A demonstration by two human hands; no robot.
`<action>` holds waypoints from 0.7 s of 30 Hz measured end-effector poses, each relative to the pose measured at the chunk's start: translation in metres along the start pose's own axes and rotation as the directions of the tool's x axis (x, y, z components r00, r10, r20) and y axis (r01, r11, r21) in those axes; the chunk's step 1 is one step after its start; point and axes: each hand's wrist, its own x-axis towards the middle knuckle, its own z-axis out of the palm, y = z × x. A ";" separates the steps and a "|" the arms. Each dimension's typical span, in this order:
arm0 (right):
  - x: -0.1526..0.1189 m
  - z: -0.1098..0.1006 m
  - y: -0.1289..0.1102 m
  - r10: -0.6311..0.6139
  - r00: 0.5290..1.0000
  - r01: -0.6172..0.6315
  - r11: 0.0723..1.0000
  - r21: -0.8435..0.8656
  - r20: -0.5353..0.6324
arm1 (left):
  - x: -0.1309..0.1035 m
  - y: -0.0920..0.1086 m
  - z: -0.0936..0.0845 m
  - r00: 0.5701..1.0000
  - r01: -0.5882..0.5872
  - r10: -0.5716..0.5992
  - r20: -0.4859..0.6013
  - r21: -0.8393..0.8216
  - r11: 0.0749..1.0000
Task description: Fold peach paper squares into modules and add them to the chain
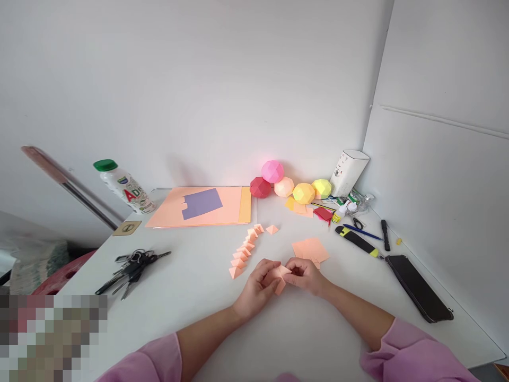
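A small peach piece of folded paper point(280, 287) is held between both hands, low over the table. My left hand point(257, 289) pinches its left side with thumb and fingers. On its right side, the fingertips of my right hand point(308, 276) grip the paper. Just beyond the right hand lie several flat peach paper squares point(312, 248), overlapping one another. To the left, a curved row of folded peach paper pieces point(240, 257) runs away from me, and a single folded piece point(272, 229) lies apart from its far end.
Faceted paper balls point(304, 193) stand against the back wall. Peach sheets point(163, 209) carry a purple paper point(202, 203). Keys point(133, 270) and a bottle point(125, 188) are at left. A utility knife point(358, 241), a black phone-like case point(418, 287) and a glue bottle point(340, 213) are at right.
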 end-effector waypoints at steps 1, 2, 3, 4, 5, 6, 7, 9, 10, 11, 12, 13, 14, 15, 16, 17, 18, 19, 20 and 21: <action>0.000 0.000 0.000 -0.005 1.000 0.005 1.000 0.003 -0.001 | 0.000 -0.001 0.000 1.000 -0.004 0.004 -0.002 0.010 1.000; 0.000 0.000 0.000 -0.009 1.000 0.009 1.000 0.011 -0.001 | 0.000 -0.002 0.001 1.000 -0.006 0.006 -0.004 0.019 1.000; 0.000 0.000 0.000 -0.015 1.000 0.015 1.000 0.019 -0.002 | 0.000 -0.002 0.001 1.000 -0.007 0.007 -0.011 0.027 1.000; -0.001 0.000 0.000 -0.022 1.000 0.022 0.999 0.026 -0.005 | 0.000 -0.003 0.001 1.000 -0.007 0.008 -0.018 0.033 0.999; -0.001 0.000 0.000 -0.033 0.999 0.033 0.999 0.032 -0.011 | 0.001 -0.003 0.001 1.000 -0.007 0.008 -0.024 0.035 0.999; -0.001 0.000 0.000 -0.044 0.999 0.045 0.998 0.035 -0.019 | 0.001 -0.003 0.001 1.000 -0.007 0.008 -0.029 0.032 0.999; -0.001 0.000 0.000 -0.054 0.998 0.055 0.998 0.035 -0.030 | 0.001 -0.003 0.001 1.000 -0.007 0.008 -0.030 0.028 1.000; -0.001 0.000 -0.001 -0.066 0.996 0.067 0.997 0.027 -0.054 | 0.002 -0.004 0.001 0.999 -0.002 0.003 -0.035 0.024 1.000; -0.001 0.001 -0.001 -0.068 0.996 0.069 0.997 0.023 -0.065 | 0.002 -0.004 0.000 0.999 0.006 -0.005 -0.037 0.027 1.000; -0.001 0.001 -0.002 -0.068 0.995 0.070 0.997 0.022 -0.076 | 0.002 -0.004 0.000 0.999 0.015 -0.014 -0.040 0.035 0.999; -0.001 0.001 -0.002 -0.066 0.994 0.069 0.997 0.025 -0.085 | 0.002 -0.005 0.000 0.999 0.025 -0.023 -0.042 0.045 0.999; 0.000 0.001 -0.002 -0.064 0.994 0.067 0.997 0.031 -0.091 | 0.002 -0.005 0.000 0.999 0.033 -0.031 -0.042 0.055 0.998; 0.000 0.001 -0.002 -0.061 0.993 0.066 0.997 0.040 -0.098 | 0.002 -0.004 -0.001 0.999 0.040 -0.038 -0.038 0.065 0.997; 0.000 0.001 -0.001 -0.058 0.993 0.063 0.997 0.049 -0.104 | 0.002 -0.004 -0.001 0.999 0.045 -0.043 -0.031 0.073 0.996; 0.000 0.001 -0.001 -0.054 0.993 0.060 0.996 0.059 -0.108 | 0.002 -0.003 -0.001 0.999 0.047 -0.046 -0.022 0.078 0.996; 0.000 0.001 -0.001 -0.051 0.992 0.059 0.996 0.068 -0.112 | 0.002 -0.003 -0.002 0.999 0.051 -0.050 -0.010 0.081 0.995; 0.000 0.001 0.000 -0.048 0.992 0.057 0.996 0.075 -0.114 | 0.002 -0.002 -0.002 0.999 0.054 -0.054 0.002 0.083 0.995; 0.000 0.001 0.000 -0.045 0.992 0.054 0.995 0.081 -0.116 | 0.002 -0.001 -0.002 0.998 0.055 -0.056 0.014 0.083 0.995; 0.000 0.000 0.000 -0.039 0.992 0.048 0.995 0.083 -0.117 | 0.002 -0.001 -0.002 0.998 0.054 -0.056 0.022 0.081 0.995; 0.000 0.000 0.000 -0.029 0.993 0.039 0.996 0.083 -0.117 | 0.002 0.000 -0.002 0.998 0.051 -0.054 0.027 0.078 0.996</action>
